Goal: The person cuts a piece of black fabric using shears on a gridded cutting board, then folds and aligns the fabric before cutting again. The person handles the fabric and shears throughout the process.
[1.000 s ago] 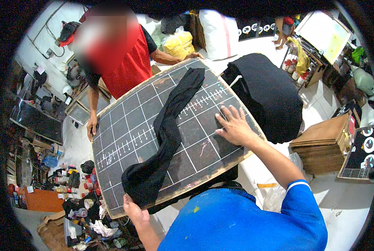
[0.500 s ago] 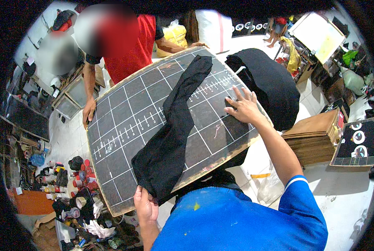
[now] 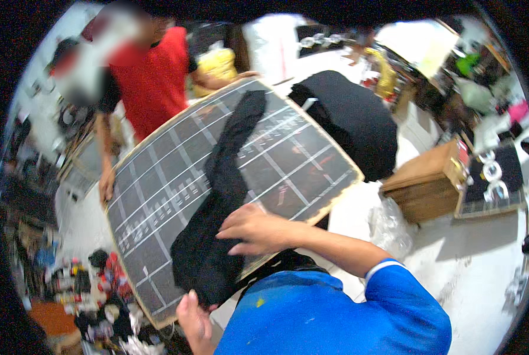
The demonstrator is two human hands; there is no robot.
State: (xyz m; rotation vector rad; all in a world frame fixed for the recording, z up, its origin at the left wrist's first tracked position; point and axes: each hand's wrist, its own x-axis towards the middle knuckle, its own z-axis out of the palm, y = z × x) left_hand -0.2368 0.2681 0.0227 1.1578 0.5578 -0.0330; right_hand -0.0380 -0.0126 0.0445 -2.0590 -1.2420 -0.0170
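A large dark board with a white grid and pale edges (image 3: 297, 171) tilts across my front, with a long black cloth (image 3: 226, 171) lying along it. My right hand (image 3: 252, 228) is open, fingers apart and slightly smeared by motion, over the lower part of the cloth. At the lower left edge my left hand (image 3: 194, 316) grips the board beside the cloth's end, thumb up and fingers partly hidden. A co-worker in a red and black shirt (image 3: 149, 89) stands across from me, one hand (image 3: 106, 183) on the board's left edge, the other near its top.
Beyond the board's right side lies a big black fabric pile (image 3: 353, 118). Cardboard sheets (image 3: 418, 186), a printed board (image 3: 492, 177) and clear plastic (image 3: 385, 228) are at the right. Yellow and white sacks (image 3: 270, 50) stand behind. Bottles and cluttered rags (image 3: 116, 325) crowd the lower left.
My right hand has left the board's right side and moved left and down to the cloth. The lower end of the cloth appears more spread out. My left hand stays at the lower edge.
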